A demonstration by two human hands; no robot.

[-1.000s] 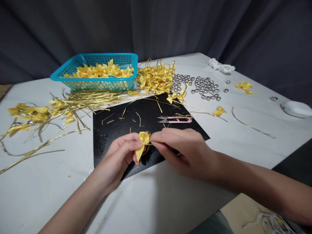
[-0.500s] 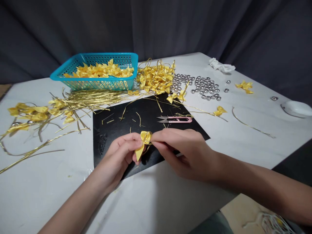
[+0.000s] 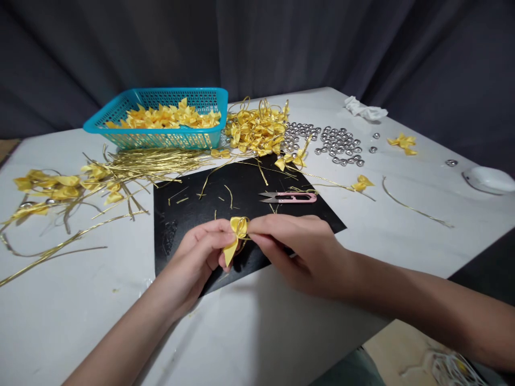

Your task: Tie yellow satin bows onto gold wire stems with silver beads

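Note:
A small yellow ribbon bow (image 3: 230, 252) is pinched between the thumb and fingers of my left hand (image 3: 203, 249). A loop of thin gold cord (image 3: 242, 224) crosses the bow's upper part. My right hand (image 3: 306, 252) has its thumb and forefinger pressed together on the gold cord at the bow's right side. Both hands hover over the near part of a black mat (image 3: 201, 209). Just beyond them on the mat lies a pair of pink thread snips (image 3: 295, 198), blades pointing left. Short gold cord scraps (image 3: 228, 195) are scattered around it.
A blue basket (image 3: 156, 138) of yellow bows stands at the back left. Gold cords (image 3: 156, 163) lie before it, with finished-looking bows (image 3: 257, 128) heaped beside it. Silver beads (image 3: 340, 142) spread rightward. A white dish-like object (image 3: 488, 179) is at the right edge.
My right hand has shifted very slightly to the left and down, still pinching the cord. The left hand and the bow stay nearly in place.

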